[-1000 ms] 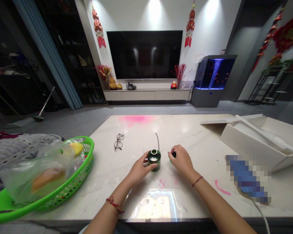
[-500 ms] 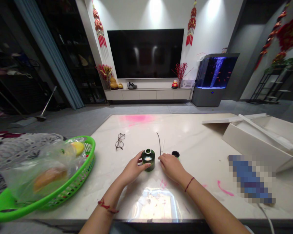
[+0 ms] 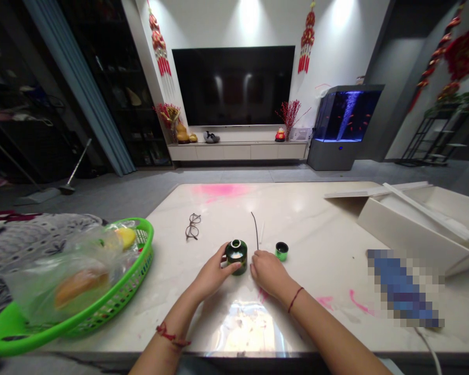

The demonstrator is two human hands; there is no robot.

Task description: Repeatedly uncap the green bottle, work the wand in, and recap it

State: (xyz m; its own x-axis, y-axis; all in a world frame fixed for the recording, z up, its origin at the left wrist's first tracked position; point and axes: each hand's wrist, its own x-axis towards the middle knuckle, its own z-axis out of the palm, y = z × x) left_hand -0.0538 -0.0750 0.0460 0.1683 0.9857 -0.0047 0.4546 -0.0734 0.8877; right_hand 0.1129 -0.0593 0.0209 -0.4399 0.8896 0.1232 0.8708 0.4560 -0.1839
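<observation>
My left hand [image 3: 216,271] is wrapped around the left side of a squat dark green glass bottle [image 3: 236,260]. The bottle stands upright on the table, its narrow round mouth uncovered and facing up. Just right of it, my right hand [image 3: 269,271] is closed, thumb and fingertips pinched at the near end of a thin, slightly curved black stick [image 3: 255,229]. The stick's far end points away from me. A thin white stick [image 3: 261,233] lies beside it. Right of my right hand sits a small green cup-like piece [image 3: 282,252] with a dark inside.
Eyeglasses [image 3: 193,226] lie left of the bottle on the white table [image 3: 297,208]. A green basket [image 3: 140,271] with bagged food stands at the left. An open white box [image 3: 402,224] and a blurred-out blue object [image 3: 402,286] with a cable are at the right.
My right hand has shifted slightly left and nearer to me, uncovering more of the green cup-like piece. My left hand still grips the bottle in nearly the same place.
</observation>
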